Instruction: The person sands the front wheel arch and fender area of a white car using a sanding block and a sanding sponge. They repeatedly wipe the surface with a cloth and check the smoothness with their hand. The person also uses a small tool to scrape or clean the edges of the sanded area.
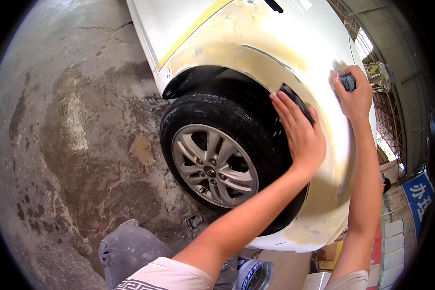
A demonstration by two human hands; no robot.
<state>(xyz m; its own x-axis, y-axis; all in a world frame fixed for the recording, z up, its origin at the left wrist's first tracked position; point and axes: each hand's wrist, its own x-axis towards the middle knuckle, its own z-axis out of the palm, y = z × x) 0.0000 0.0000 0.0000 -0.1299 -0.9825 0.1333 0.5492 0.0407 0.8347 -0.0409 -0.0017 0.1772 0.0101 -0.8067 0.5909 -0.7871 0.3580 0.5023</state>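
A white car's rear fender [256,60], patched with yellowish and beige filler, curves over the wheel. My left hand [302,137] lies along the wheel arch edge, fingers stretched and thumb apart. Between that thumb and the fingers sits a flat, dark piece like sandpaper [297,100], pressed on the arch. Farther right and higher on the panel, my right hand [356,96] is closed around a crumpled blue-grey wad, seemingly a cloth [348,82]. Below the left hand stands the black tire [183,118] with its silver alloy rim [215,164].
A stained, wet concrete floor [77,159] spreads to the left. Next to my grey-trousered knee [130,249] stands a blue-and-white bucket [256,275]. Yellow boxes [328,253] lie beyond the bumper. A blue sign [417,195] and metal framework [389,96] are at the right.
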